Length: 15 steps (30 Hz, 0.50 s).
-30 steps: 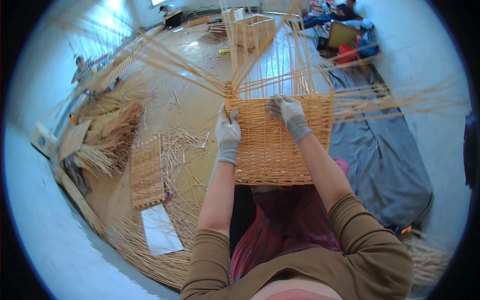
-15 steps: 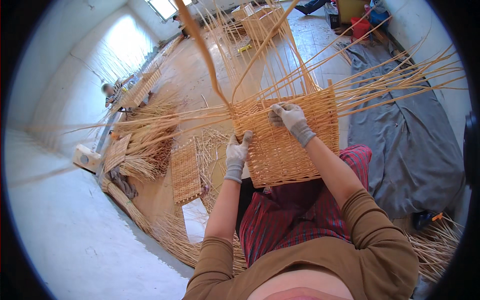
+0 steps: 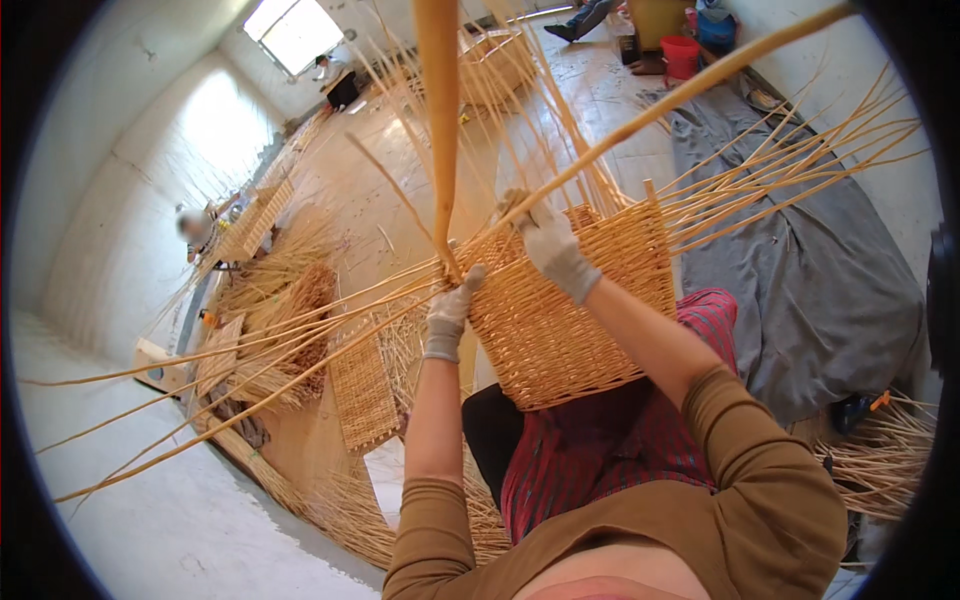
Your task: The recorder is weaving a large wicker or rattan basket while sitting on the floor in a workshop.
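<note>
A woven wicker basket (image 3: 575, 315), honey-coloured with rectangular sides, rests tilted on my lap. Both my hands wear pale grey-white gloves. My left hand (image 3: 450, 310) is closed around the basket's left top corner, thumb on the near face. My right hand (image 3: 548, 238) is above the near rim, its fingers wrapped round a thick willow rod (image 3: 690, 88) that runs from the left corner up to the right. Another thick rod (image 3: 442, 120) rises from that same corner toward me. Long thin stakes (image 3: 790, 185) fan out from the rim to both sides and upward.
Bundles of willow rods (image 3: 290, 325) and a flat woven panel (image 3: 362, 390) lie on the floor at left. A grey cloth (image 3: 800, 290) covers something long at right. Farther off are another wicker frame (image 3: 495, 70), a red bucket (image 3: 680, 58) and other people.
My right hand has moved left and up from the near face to the willow rod, which now swings to the right. The basket has tilted, and my left hand shifted slightly left.
</note>
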Each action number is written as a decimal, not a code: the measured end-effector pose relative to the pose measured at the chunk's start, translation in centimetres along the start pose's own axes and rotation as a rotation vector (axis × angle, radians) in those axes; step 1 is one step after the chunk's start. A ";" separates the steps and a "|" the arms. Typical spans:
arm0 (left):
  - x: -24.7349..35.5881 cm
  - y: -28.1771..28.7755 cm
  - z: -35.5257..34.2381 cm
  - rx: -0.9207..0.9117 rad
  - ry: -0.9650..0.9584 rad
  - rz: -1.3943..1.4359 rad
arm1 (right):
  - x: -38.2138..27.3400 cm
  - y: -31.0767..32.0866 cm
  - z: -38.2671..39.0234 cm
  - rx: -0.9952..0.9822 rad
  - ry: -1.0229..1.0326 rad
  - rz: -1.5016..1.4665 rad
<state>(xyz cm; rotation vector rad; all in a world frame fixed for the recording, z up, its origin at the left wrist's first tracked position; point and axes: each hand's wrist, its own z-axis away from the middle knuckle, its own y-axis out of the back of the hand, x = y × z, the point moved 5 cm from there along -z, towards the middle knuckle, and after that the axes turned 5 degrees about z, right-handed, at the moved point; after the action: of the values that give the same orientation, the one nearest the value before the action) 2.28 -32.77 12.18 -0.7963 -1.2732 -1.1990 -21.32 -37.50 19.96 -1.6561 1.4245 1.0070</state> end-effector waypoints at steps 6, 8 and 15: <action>0.5 -5.0 -0.8 0.016 -0.279 0.231 | -0.3 -3.9 -11.2 -0.310 0.620 0.773; -1.0 -0.7 -0.2 0.109 -0.425 0.243 | -0.9 -9.3 -11.2 -0.545 0.379 0.669; 2.7 -7.2 0.0 -0.004 -0.321 0.220 | 11.4 -6.6 -17.1 -0.265 -0.152 1.010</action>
<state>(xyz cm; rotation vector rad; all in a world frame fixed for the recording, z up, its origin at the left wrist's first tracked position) -4.87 -35.12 13.63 -1.1344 -1.3985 -0.9212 -12.02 -56.84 17.38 -0.9135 2.1263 1.8750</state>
